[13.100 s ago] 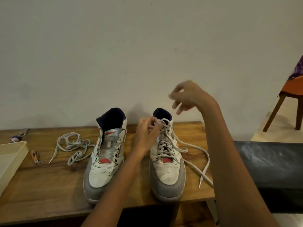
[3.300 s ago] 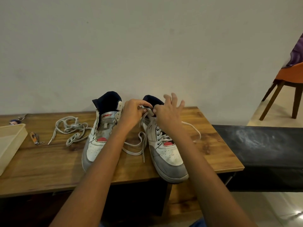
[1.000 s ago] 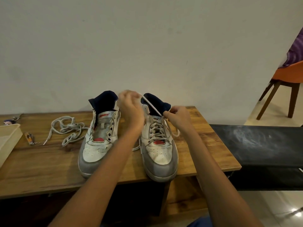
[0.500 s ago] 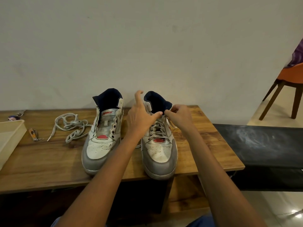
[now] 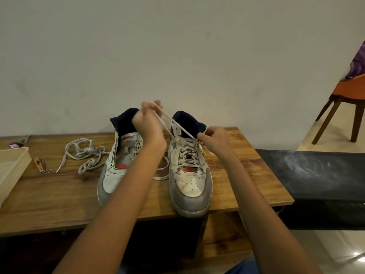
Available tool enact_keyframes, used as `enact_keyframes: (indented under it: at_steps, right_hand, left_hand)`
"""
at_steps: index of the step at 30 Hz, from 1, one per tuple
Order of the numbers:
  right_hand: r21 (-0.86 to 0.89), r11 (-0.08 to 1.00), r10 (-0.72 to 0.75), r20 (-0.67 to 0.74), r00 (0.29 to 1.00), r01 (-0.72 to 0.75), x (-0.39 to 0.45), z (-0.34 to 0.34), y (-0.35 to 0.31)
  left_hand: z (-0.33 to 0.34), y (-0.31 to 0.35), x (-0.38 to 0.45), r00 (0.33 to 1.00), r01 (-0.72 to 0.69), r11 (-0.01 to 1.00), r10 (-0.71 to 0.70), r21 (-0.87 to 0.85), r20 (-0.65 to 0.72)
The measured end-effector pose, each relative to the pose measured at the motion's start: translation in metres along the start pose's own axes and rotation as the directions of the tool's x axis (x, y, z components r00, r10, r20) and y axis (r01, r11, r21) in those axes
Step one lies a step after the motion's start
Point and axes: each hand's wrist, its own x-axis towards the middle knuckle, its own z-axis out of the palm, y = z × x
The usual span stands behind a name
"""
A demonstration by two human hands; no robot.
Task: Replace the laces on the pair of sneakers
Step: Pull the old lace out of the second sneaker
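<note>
**Lace tension at the top eyelets**

Hands meet over the laced white-and-grey high-top sneaker (image 5: 189,175), which stands on the brown wooden table (image 5: 59,194) with its toe toward the person and its dark collar toward the wall, long axis running front to back. The left hand (image 5: 148,125) is curled tight round a stretch of the flat off-white lace (image 5: 173,123), raised above and to the left of this sneaker's collar. The right hand (image 5: 214,139) pinches the same lace at the collar's right edge, fingers bent closed on it. Between them the lace runs taut on a slant.

To do this well, I judge the pull should be even and along the line of the eyelets, with the right hand steadying the upper so the shoe does not tip or slide. Slack lying beside the sneaker's left flank wants drawing through before the next crossing.

Just left of the laced sneaker stands its unlaced white-and-grey twin (image 5: 118,167), pointing the same way. Further left lies a loose grey lace in a tangle (image 5: 85,153).
</note>
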Motion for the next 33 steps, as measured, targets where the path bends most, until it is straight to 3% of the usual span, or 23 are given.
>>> enact_keyframes:
  at_steps: [1, 2, 3, 4, 5, 6, 7, 8, 10, 12, 14, 17, 18, 20, 22, 24, 26, 27, 29, 30, 31, 32, 33]
  right_hand:
    - [0.0, 1.0, -0.002, -0.002, 1.0, 0.002, 0.0, 0.0, 0.0]
    - [-0.002, 1.0, -0.006, -0.004, 1.0, 0.006, 0.0, 0.0, 0.0]
    - [-0.004, 1.0, -0.007, -0.007, 1.0, 0.007, 0.0, 0.0, 0.0]
    - [-0.005, 1.0, -0.007, -0.008, 1.0, 0.007, 0.0, 0.001, 0.0]
    - [-0.002, 1.0, -0.005, -0.009, 1.0, 0.005, 0.0, 0.002, 0.0]
    - [0.004, 1.0, -0.003, -0.01, 1.0, 0.003, -0.001, 0.002, 0.0]
    - [0.009, 1.0, 0.0, -0.012, 1.0, 0.001, -0.001, 0.002, 0.0]
    - [0.008, 1.0, 0.003, -0.012, 1.0, -0.002, -0.001, 0.002, 0.0]
    - [0.001, 1.0, 0.005, -0.012, 1.0, -0.005, -0.001, 0.002, -0.001]
    - [-0.001, 1.0, 0.006, -0.017, 1.0, -0.006, -0.001, 0.001, -0.001]
    - [0.002, 1.0, 0.008, -0.025, 1.0, -0.008, -0.002, 0.001, -0.002]
    - [0.003, 1.0, 0.007, -0.024, 1.0, -0.007, -0.003, 0.001, -0.002]
    - [0.0, 1.0, 0.01, -0.02, 1.0, -0.01, -0.003, 0.001, -0.003]
    - [-0.007, 1.0, 0.017, -0.017, 1.0, -0.017, -0.003, -0.001, -0.003]
    - [-0.003, 1.0, 0.023, -0.015, 1.0, -0.023, -0.003, -0.002, -0.003]
    - [-0.008, 1.0, 0.019, -0.013, 1.0, -0.019, -0.002, -0.003, -0.002]
    - [-0.032, 0.999, 0.012, -0.018, 1.0, -0.012, -0.002, -0.003, -0.002]
    - [-0.045, 0.999, 0.008, -0.022, 1.0, -0.009, -0.002, -0.003, -0.003]
    - [-0.061, 0.998, 0.0, -0.026, 1.0, -0.002, -0.002, -0.001, -0.004]
    - [-0.068, 0.998, -0.005, -0.028, 1.0, 0.003, -0.003, -0.001, -0.004]
    - [-0.074, 0.997, -0.009, -0.031, 0.999, 0.007, -0.003, 0.0, -0.004]
    - [-0.08, 0.997, -0.01, -0.031, 0.999, 0.008, -0.003, -0.001, -0.004]
    - [-0.084, 0.996, -0.009, -0.029, 1.0, 0.006, -0.003, -0.001, -0.004]
  left_hand:
    - [0.001, 0.013, 0.009, 0.985, 0.158, 0.929, -0.174, -0.334, -0.016]
    - [-0.003, 0.02, 0.018, 0.963, 0.24, 0.824, -0.271, -0.513, 0.016]
    - [-0.01, 0.022, 0.025, 0.947, 0.3, 0.808, -0.315, -0.507, 0.059]
    - [-0.016, 0.019, 0.029, 0.939, 0.341, 0.876, -0.334, -0.34, 0.082]
    - [-0.022, 0.011, 0.031, 0.947, 0.315, 0.948, -0.311, -0.049, 0.085]
    - [-0.027, 0.001, 0.03, 0.964, 0.201, 0.932, -0.243, 0.302, 0.108]
    - [-0.03, -0.008, 0.028, 0.969, 0.013, 0.807, -0.156, 0.59, 0.192]
    - [-0.031, -0.015, 0.026, 0.939, -0.217, 0.637, -0.07, 0.74, 0.336]
    - [-0.027, -0.02, 0.018, 0.752, -0.62, 0.347, 0.008, 0.703, 0.659]
    - [-0.023, -0.023, 0.006, 0.545, -0.827, 0.175, 0.021, 0.533, 0.838]
    - [-0.022, -0.028, 0.001, 0.488, -0.869, 0.075, -0.03, 0.488, 0.873]
    - [-0.028, -0.039, 0.001, 0.516, -0.855, -0.011, -0.125, 0.519, 0.848]
    - [-0.031, -0.042, 0.003, 0.516, -0.853, 0.024, -0.094, 0.521, 0.851]
    - [-0.029, -0.044, 0.002, 0.55, -0.818, 0.234, 0.045, 0.526, 0.834]
    - [-0.02, -0.032, -0.002, 0.708, -0.646, 0.56, 0.187, 0.518, 0.681]
    - [-0.011, -0.008, -0.001, 0.885, -0.4, 0.832, 0.24, 0.386, 0.399]
    - [-0.012, 0.009, 0.015, 0.952, -0.282, 0.876, 0.206, 0.39, 0.226]
    - [-0.017, 0.012, 0.024, 0.957, -0.271, 0.783, 0.155, 0.56, 0.246]
    - [-0.03, 0.006, 0.03, 0.916, -0.281, 0.319, -0.193, 0.905, 0.352]
    - [-0.035, -0.002, 0.028, 0.845, -0.312, 0.09, -0.428, 0.946, 0.319]
    - [-0.038, -0.009, 0.022, 0.765, -0.351, -0.067, -0.595, 0.934, 0.244]
    - [-0.039, -0.015, 0.018, 0.723, -0.406, -0.175, -0.661, 0.897, 0.198]
    - [-0.037, -0.017, 0.013, 0.739, -0.457, -0.254, -0.643, 0.853, 0.204]
